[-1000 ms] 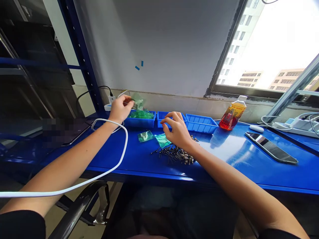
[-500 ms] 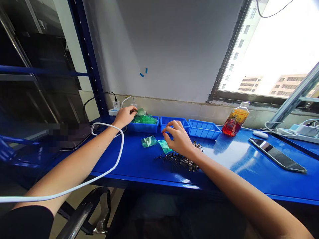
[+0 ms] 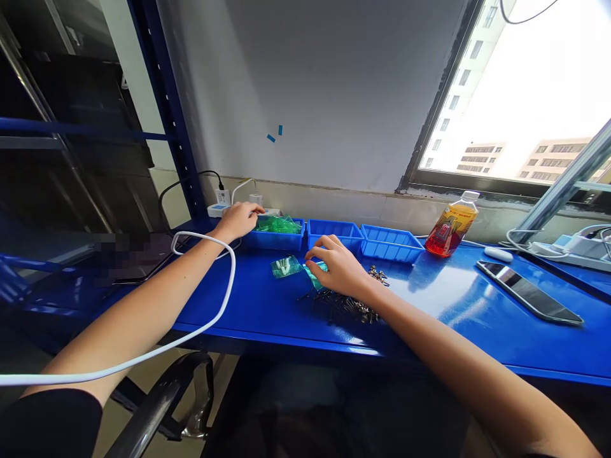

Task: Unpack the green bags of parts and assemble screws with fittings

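Note:
My left hand [image 3: 240, 220] is at the left end of a blue bin [image 3: 277, 240] filled with green plastic bags [image 3: 277, 224]. Its fingers stretch out over the bags, and nothing shows in them. My right hand [image 3: 338, 266] hovers over the bench with thumb and index finger apart. A green bag [image 3: 316, 277] lies partly behind that thumb. Left of it, a second green bag [image 3: 286, 266] with pale pieces visible inside lies flat on the bench. Below my right hand spreads a pile of small metal screws [image 3: 356, 306], partly hidden by the wrist.
Two more blue bins, a middle one [image 3: 334, 229] and a right one [image 3: 392, 247], stand along the wall. A drink bottle [image 3: 451, 226], a phone [image 3: 529, 292] and a power strip [image 3: 573, 248] are to the right. A white cable [image 3: 228, 296] loops across my left forearm.
The green bag that stood up at my left fingertips no longer shows there, and those fingers have straightened. My right hand has shifted slightly left and lower toward the green bag beneath it.

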Motion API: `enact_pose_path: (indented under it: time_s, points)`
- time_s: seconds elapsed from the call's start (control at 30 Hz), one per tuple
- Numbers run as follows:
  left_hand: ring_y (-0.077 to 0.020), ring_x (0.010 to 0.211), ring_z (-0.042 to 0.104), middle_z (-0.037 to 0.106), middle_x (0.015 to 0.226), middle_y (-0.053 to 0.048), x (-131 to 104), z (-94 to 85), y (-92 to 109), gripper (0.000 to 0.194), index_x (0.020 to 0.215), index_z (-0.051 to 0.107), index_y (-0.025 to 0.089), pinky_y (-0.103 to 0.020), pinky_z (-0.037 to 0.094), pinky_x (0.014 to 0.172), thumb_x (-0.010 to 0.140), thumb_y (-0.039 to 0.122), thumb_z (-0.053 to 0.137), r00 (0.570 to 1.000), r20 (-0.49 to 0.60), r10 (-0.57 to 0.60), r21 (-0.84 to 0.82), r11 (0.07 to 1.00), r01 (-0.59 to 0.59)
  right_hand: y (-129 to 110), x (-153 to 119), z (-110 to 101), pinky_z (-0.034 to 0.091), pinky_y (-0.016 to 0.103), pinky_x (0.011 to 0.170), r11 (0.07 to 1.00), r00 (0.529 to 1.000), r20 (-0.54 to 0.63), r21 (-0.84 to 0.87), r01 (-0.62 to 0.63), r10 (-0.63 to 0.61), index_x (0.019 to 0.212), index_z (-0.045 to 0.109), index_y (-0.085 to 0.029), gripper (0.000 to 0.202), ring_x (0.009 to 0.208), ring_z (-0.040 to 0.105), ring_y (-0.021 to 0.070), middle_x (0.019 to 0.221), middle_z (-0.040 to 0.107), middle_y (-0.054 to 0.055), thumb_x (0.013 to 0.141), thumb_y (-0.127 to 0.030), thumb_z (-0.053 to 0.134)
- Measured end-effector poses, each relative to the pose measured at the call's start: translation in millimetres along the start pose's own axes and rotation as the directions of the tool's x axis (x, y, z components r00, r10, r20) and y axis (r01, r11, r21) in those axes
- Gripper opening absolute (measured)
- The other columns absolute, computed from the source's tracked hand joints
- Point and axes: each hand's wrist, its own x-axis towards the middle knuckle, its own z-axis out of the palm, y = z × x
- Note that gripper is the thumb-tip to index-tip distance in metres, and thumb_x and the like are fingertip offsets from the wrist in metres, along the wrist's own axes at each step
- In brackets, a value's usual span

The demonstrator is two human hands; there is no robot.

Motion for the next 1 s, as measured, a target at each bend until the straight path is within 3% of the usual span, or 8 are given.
enact_pose_path:
  time_s: [0.13, 0.23, 0.33, 0.4, 0.47, 0.6, 0.8, 1.0]
  points:
    - [-0.0196, 0.079, 0.059, 0.067, 0.079, -0.003, -26.4, -16.3, 39.6, 0.023, 0.074, 0.065, 0.019, -0.030, 0.045, 0.077, 0.072, 0.017, 0.042, 0.981, -0.123, 0.147, -0.070, 0.985, -0.157, -0.7, -0.7, -1.5, 0.043, 0.036, 0.082, 1.000, 1.000, 0.029, 0.000, 0.013, -0.013, 0.087, 0.068, -0.018, 0.013, 0.089, 0.048, 0.0201, 0.087, 0.057, 0.007, 0.083, -0.021, 0.055]
    - [-0.0152, 0.064, 0.055, 0.063, 0.069, -0.001, -46.1, -15.8, 67.6, 0.023, 0.082, 0.064, 0.019, -0.025, 0.042, 0.060, 0.077, 0.023, 0.042, 0.945, 0.136, 0.299, -0.171, 0.946, -0.275, -0.8, -0.8, -1.6, 0.043, 0.035, 0.081, 1.000, 0.999, 0.051, -0.006, 0.019, -0.018, 0.089, 0.067, -0.017, 0.014, 0.088, 0.048, 0.0199, 0.088, 0.057, 0.007, 0.083, -0.022, 0.056]
    - [-0.0156, 0.064, 0.057, 0.063, 0.073, 0.000, -58.9, -6.0, 79.1, 0.025, 0.088, 0.062, 0.020, -0.024, 0.041, 0.059, 0.071, 0.037, 0.057, 0.773, 0.511, 0.376, -0.206, 0.926, -0.315, -0.6, -0.7, -0.8, 0.044, 0.035, 0.079, 1.000, 0.998, 0.069, -0.018, 0.011, -0.010, 0.092, 0.067, -0.017, 0.015, 0.087, 0.049, 0.0200, 0.088, 0.057, 0.008, 0.082, -0.021, 0.056]
    - [-0.0196, 0.073, 0.059, 0.064, 0.080, -0.002, -63.0, 0.3, 77.6, 0.040, 0.087, 0.062, 0.020, -0.025, 0.042, 0.061, 0.056, 0.045, 0.070, 0.734, 0.592, 0.332, -0.142, 0.940, -0.311, -0.6, -0.7, -0.6, 0.044, 0.035, 0.078, 1.000, 0.997, 0.074, -0.020, -0.001, 0.002, 0.093, 0.067, -0.017, 0.016, 0.088, 0.049, 0.0200, 0.088, 0.058, 0.007, 0.083, -0.022, 0.056]
    - [-0.0221, 0.078, 0.059, 0.064, 0.085, -0.004, -63.9, 3.3, 73.2, 0.047, 0.087, 0.062, 0.020, -0.026, 0.042, 0.064, 0.050, 0.045, 0.074, 0.740, 0.607, 0.289, -0.075, 0.948, -0.309, -1.1, -0.7, -1.0, 0.044, 0.035, 0.078, 1.000, 0.996, 0.083, -0.027, -0.013, 0.016, 0.094, 0.067, -0.018, 0.016, 0.088, 0.050, 0.0200, 0.088, 0.058, 0.007, 0.083, -0.023, 0.056]
    - [-0.0188, 0.073, 0.060, 0.065, 0.079, -0.002, -59.2, 0.7, 70.3, 0.018, 0.080, 0.062, 0.020, -0.025, 0.043, 0.064, 0.064, 0.024, 0.058, 0.764, 0.578, 0.285, -0.056, 0.948, -0.312, -3.1, -0.7, -1.7, 0.044, 0.035, 0.080, 0.998, 0.992, 0.122, -0.056, -0.021, 0.027, 0.095, 0.067, -0.016, 0.017, 0.089, 0.051, 0.0204, 0.088, 0.059, 0.008, 0.083, -0.023, 0.057]
    - [-0.0140, 0.070, 0.061, 0.067, 0.077, 0.001, -56.0, -5.3, 79.0, 0.022, 0.082, 0.063, 0.020, -0.022, 0.046, 0.068, 0.071, 0.015, 0.044, 0.920, 0.254, 0.298, -0.169, 0.950, -0.261, 0.1, 2.1, 2.9, 0.044, 0.036, 0.079, 0.972, 0.975, 0.011, 0.073, -0.224, 0.224, 0.102, 0.060, -0.015, 0.025, 0.090, 0.055, 0.0210, 0.090, 0.063, 0.008, 0.079, -0.024, 0.060]
    - [-0.0128, 0.067, 0.060, 0.067, 0.079, -0.002, -65.7, 7.5, 83.2, 0.023, 0.094, 0.060, 0.016, -0.023, 0.047, 0.063, 0.077, 0.019, 0.044, 0.914, 0.212, 0.347, -0.349, 0.900, -0.261, 1.8, 8.9, -0.6, 0.043, 0.025, 0.062, 0.824, 0.924, 0.036, 0.441, -0.356, 0.380, 0.076, 0.060, -0.016, 0.007, 0.065, 0.056, 0.0114, 0.070, 0.063, 0.000, 0.078, -0.019, 0.053]
